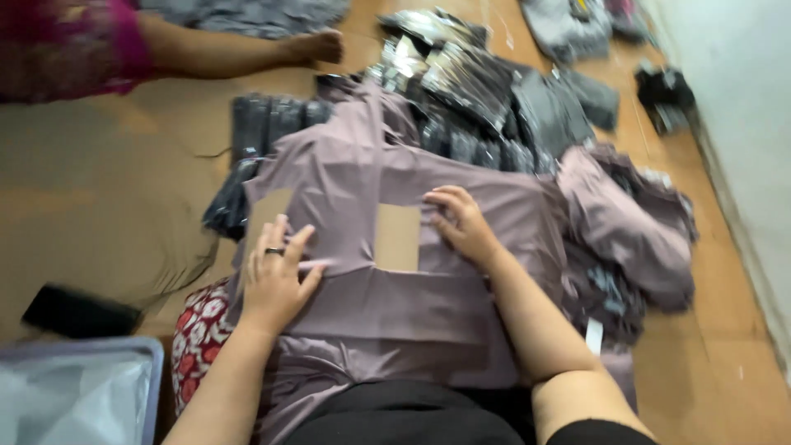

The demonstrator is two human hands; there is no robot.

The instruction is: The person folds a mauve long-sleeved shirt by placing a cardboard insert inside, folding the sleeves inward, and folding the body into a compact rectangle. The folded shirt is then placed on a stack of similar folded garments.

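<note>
Both grips lie flat and open, left hand [276, 276] and right hand [463, 224] pressing the mauve garment [387, 305] folded around a cardboard insert [397, 237]; a further fold toward six o'clock is judged due.

Left hand [276, 276]: we see it flat, palm down, fingers spread, a dark ring on one finger. Right hand [463, 224]: palm down, fingers bent, pressing. Both forearms bare, reaching forward.

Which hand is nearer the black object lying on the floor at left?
Left. The left hand presses the mauve garment, closer to the black object; the right hand rests farther right on the garment.
</note>
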